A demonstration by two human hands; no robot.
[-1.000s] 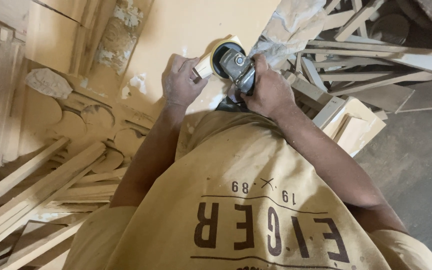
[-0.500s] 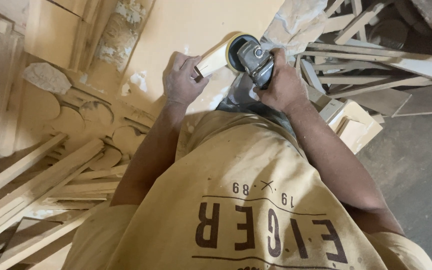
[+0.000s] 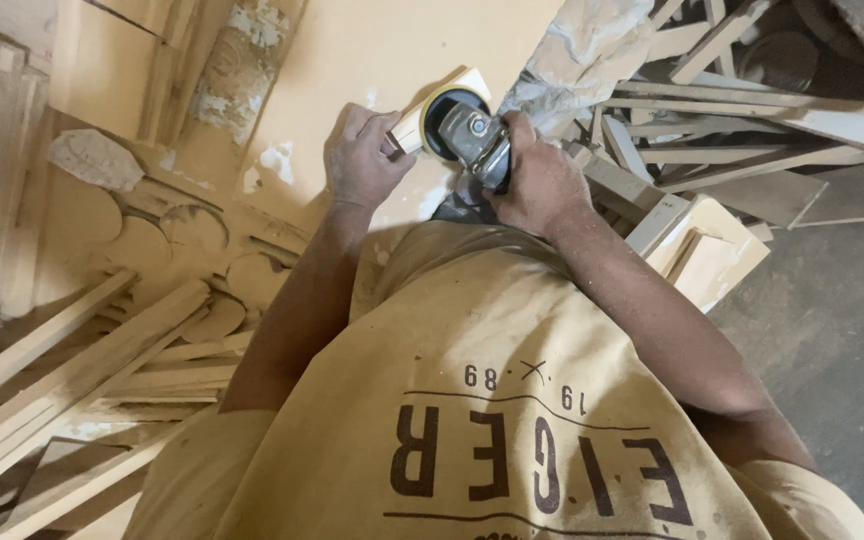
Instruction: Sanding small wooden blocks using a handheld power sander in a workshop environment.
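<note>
A small pale wood block (image 3: 422,122) lies on the dusty tan counter (image 3: 352,60), pinned by the left hand (image 3: 362,160), its grip clamped on the block's near end. The right hand (image 3: 537,185) wraps tight around a grey angle grinder (image 3: 477,140), whose yellow-rimmed sanding disc (image 3: 449,108) meets the block. Wood offcuts (image 3: 712,120) pile at right (long slats (image 3: 72,370) lie at left).
</note>
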